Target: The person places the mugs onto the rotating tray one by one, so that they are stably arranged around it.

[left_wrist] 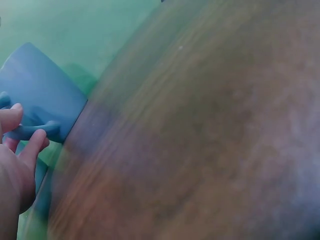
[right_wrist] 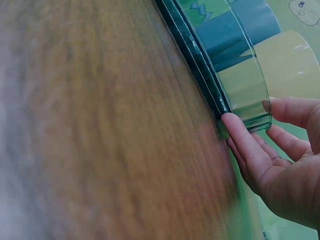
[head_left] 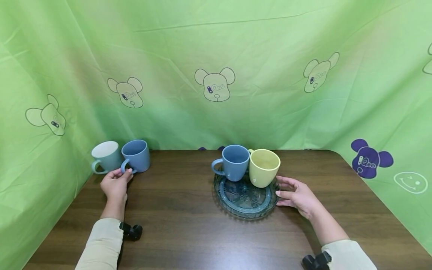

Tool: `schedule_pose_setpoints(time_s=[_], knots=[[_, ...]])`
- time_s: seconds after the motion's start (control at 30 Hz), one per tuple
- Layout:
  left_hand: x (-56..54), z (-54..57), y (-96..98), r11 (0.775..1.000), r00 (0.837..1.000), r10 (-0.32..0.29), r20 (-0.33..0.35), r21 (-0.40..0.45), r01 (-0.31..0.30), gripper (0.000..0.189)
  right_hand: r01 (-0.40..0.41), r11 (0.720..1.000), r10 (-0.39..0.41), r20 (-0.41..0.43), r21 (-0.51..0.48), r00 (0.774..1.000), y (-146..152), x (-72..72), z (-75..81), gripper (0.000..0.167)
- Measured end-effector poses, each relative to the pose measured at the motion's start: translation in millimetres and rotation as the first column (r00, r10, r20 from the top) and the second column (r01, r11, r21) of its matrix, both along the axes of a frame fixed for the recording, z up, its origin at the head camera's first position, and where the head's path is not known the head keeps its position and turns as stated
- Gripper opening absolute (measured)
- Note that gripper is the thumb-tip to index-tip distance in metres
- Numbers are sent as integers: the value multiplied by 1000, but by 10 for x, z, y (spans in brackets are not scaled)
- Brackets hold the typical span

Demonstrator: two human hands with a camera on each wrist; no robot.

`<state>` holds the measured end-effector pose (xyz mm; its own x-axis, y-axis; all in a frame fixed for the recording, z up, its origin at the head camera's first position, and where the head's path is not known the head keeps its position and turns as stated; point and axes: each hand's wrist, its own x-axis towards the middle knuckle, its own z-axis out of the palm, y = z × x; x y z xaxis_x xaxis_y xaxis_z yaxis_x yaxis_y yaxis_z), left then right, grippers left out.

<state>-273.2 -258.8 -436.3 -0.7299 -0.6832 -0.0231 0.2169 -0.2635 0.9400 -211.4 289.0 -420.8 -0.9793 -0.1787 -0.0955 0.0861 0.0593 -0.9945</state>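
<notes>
Mug handle [left_wrist: 27, 132] is pinched by left hand [head_left: 114, 186], tray rim [head_left: 245, 215] loosely by right hand [head_left: 298, 197]. Both, likely stiff and fragile, are best held there.

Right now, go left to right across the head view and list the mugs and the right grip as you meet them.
Teal mug with a white inside, first blue mug, second blue mug, yellow mug, right grip.

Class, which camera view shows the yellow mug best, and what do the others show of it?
The head view: it shows the yellow mug from rim to base, on the round tray. The right wrist view catches part of its side, some through the tray's clear wall; the left wrist view shows none of it.
</notes>
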Motion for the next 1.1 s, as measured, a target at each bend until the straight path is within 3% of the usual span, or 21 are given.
schedule_pose_setpoints(time_s=[0.3, 0.6, 1.1], knots=[[96, -3, 7, 998, 998, -45, -47, 36, 46, 19, 2, 1000, -2, 7, -18, 1000, 5, 33, 6, 69], [163, -12, 44, 994, 993, -80, -83, 72, 86, 22, 1, 1000, 0, 24, -21, 1000, 13, 43, 35, 69], [282, 57, 104, 987, 985, -128, -116, 83, 138, 23, -63, 997, 61, 37, 38, 997, 84, -115, 111, 64]])
